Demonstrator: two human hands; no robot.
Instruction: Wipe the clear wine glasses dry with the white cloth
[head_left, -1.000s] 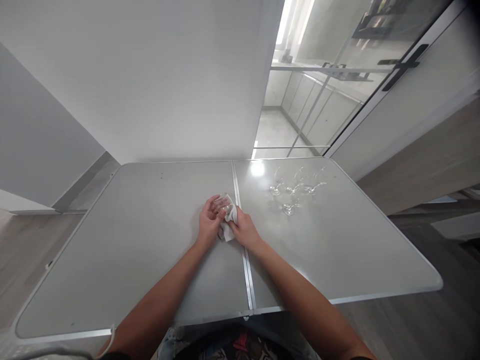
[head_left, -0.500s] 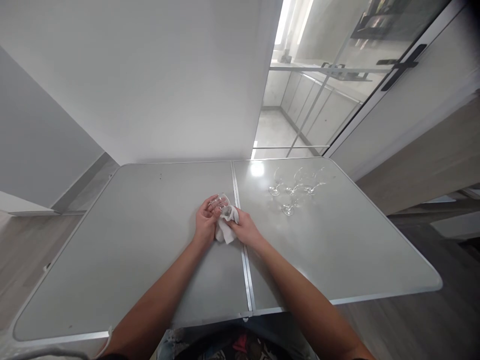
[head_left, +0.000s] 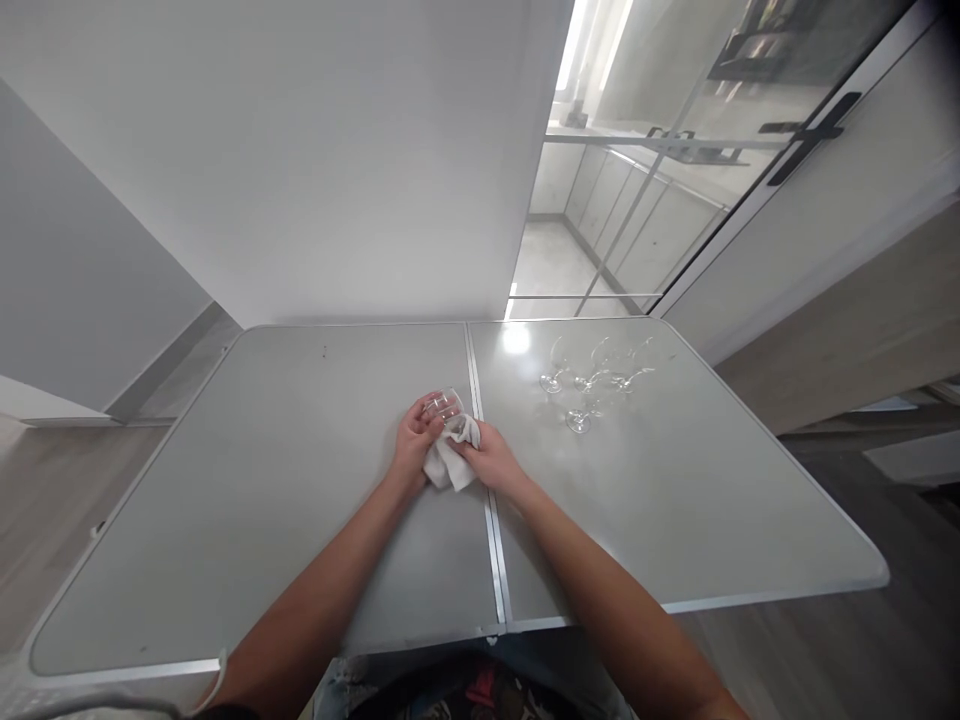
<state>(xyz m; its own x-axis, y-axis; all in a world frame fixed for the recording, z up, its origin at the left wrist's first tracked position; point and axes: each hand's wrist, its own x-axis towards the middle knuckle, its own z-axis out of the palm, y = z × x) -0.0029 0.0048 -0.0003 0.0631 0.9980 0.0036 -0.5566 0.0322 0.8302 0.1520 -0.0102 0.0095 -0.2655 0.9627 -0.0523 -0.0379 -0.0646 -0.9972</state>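
Above the middle of the table, my left hand (head_left: 413, 440) is closed around the side of a clear drinking glass (head_left: 448, 402), which lies tilted in the fingers. My right hand (head_left: 495, 458) grips a white cloth (head_left: 453, 465) and presses it against the lower right end of the glass. Part of the glass is covered by the cloth, so whether it has a stem cannot be made out. The cloth hangs down between both hands.
Several clear stemmed glasses (head_left: 578, 420) stand on the right half of the grey table (head_left: 262, 480). A metal seam (head_left: 493, 540) divides the tabletop near my right hand. A white wall and a glazed door (head_left: 600, 220) rise behind the table.
The lower part of the cloth has spread a little to the left. Both hands keep nearly the same hold on the glass and cloth; the camera view has shifted slightly.
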